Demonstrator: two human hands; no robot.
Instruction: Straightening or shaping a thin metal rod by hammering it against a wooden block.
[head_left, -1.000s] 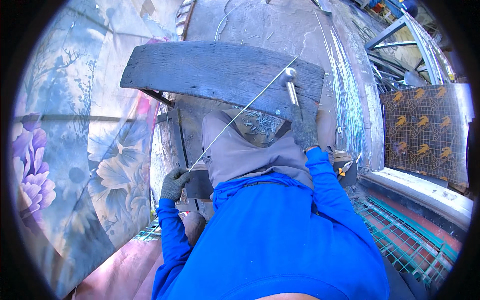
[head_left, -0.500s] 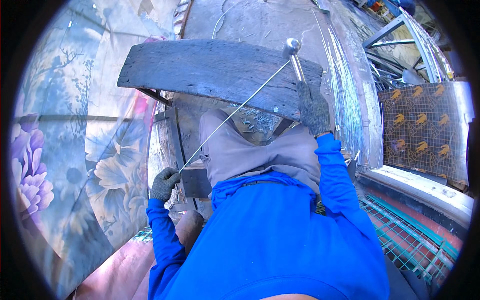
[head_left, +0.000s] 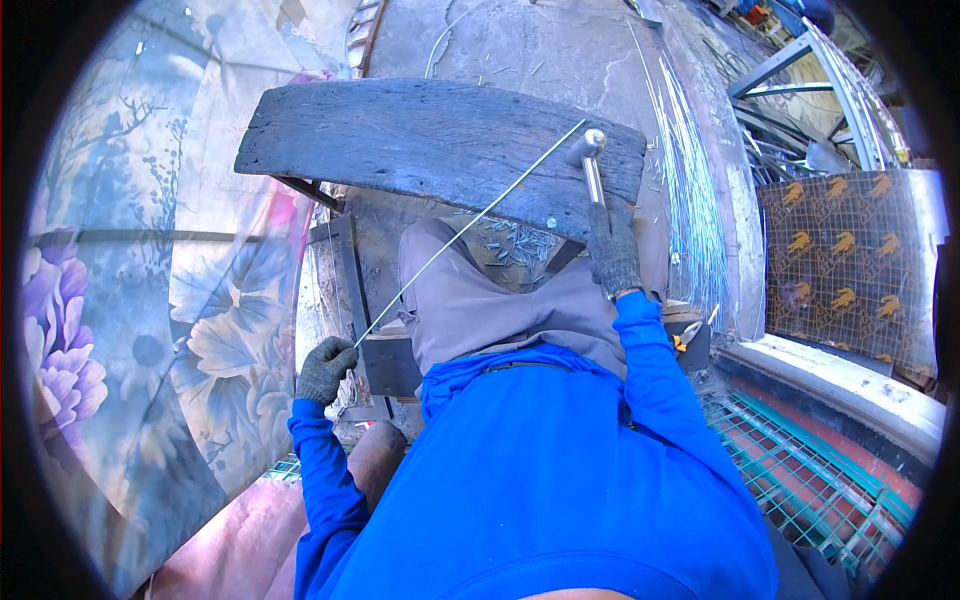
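In a dark knitted glove, my left hand (head_left: 327, 370) is closed around the near end of a thin, straight metal rod (head_left: 470, 222). The rod runs up and to the right over a dark, weathered wooden plank (head_left: 420, 130), its far end over the plank's right part. My right hand (head_left: 614, 250), gloved alike, grips a hammer (head_left: 592, 182) by its handle. The hammer's shiny metal head is over the plank's right end, just right of the rod's tip. I cannot tell whether it touches the wood. A small shiny spot (head_left: 551, 222) shows at the plank's near edge.
Short cut metal pieces (head_left: 522, 245) lie heaped below the plank, between my knees. A bundle of long thin rods (head_left: 690, 200) stretches along the floor at right. A patterned board (head_left: 840, 265) and green wire mesh (head_left: 800, 470) are farther right; a flowered sheet (head_left: 150, 300) hangs at left.
My right hand and the hammer have come nearer to me, the head dropping from the plank's far edge to over its surface. The rod's far end has shifted slightly; my left hand stays nearly still.
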